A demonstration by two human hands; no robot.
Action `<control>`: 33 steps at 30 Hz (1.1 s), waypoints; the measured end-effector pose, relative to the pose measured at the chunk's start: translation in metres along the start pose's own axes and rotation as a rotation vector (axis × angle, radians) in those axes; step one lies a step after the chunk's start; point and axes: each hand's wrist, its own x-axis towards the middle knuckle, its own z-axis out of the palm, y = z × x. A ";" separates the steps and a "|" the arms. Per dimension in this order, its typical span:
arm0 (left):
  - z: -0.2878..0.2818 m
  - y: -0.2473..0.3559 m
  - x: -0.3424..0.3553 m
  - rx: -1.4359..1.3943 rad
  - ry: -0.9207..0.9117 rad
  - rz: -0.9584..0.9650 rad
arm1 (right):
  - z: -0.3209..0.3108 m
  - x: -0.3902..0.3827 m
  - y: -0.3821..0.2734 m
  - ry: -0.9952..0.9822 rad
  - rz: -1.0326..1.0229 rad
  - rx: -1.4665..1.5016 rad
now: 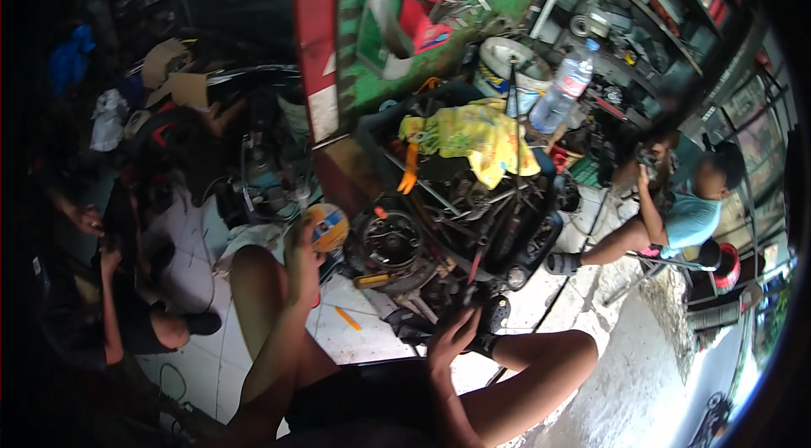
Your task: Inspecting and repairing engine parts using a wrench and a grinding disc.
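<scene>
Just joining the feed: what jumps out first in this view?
A yellow cloth draped over a black crate full of greasy engine parts, centre frame. The left hand rests beside a round orange-and-blue tin; the right hand reaches toward dark parts below the crate.

A yellow cloth drapes a parts crate beside a plastic water bottle and white bucket.
</scene>
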 end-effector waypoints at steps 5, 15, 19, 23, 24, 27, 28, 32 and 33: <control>0.000 -0.010 0.010 0.047 -0.028 0.122 | -0.021 -0.003 0.016 0.197 -0.127 0.026; 0.004 0.001 0.006 -0.267 -0.160 0.088 | -0.008 -0.084 0.062 -0.272 0.262 -0.161; 0.001 0.007 0.005 -0.246 -0.134 0.030 | -0.002 -0.095 0.071 -0.217 0.187 -0.238; -0.006 -0.019 0.027 -0.097 -0.126 0.121 | -0.001 -0.070 0.019 0.046 0.298 0.158; -0.004 -0.018 0.026 -0.190 -0.182 0.116 | -0.002 -0.069 0.022 0.031 0.303 0.157; -0.003 -0.021 0.027 -0.200 -0.197 0.155 | -0.021 -0.080 0.067 -0.070 0.176 -0.341; -0.006 -0.020 0.029 -0.203 -0.193 0.189 | -0.037 -0.084 0.110 -0.047 -0.005 -0.376; -0.004 -0.015 0.025 -0.166 -0.159 0.122 | -0.021 -0.085 0.081 -0.111 -0.084 -0.114; -0.006 -0.014 0.021 -0.165 -0.166 0.113 | -0.016 -0.088 0.077 -0.221 -0.189 -0.213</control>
